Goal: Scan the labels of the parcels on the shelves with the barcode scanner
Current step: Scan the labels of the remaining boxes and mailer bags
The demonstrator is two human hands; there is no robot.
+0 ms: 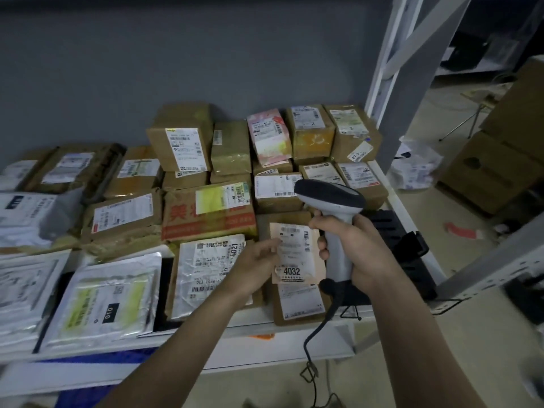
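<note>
My right hand (357, 248) grips the handle of a grey barcode scanner (332, 201), whose dark head points left and down over the parcels. My left hand (256, 266) holds the left edge of a small tan parcel (297, 251) marked 4032, lifted a little with its label facing up. Under it lies a brown box with a white label (300, 301). To the left sits a foil parcel marked 4021 (206, 269). Several more labelled cardboard parcels fill the white shelf (265, 328).
A red-printed carton (206, 219) lies mid-shelf, and plastic mailers (103, 301) lie at front left. A black object (406, 248) sits at the shelf's right end. The scanner cable (315, 343) hangs over the front edge. White shelf posts (391, 83) stand right, with stacked cartons (500, 160) beyond.
</note>
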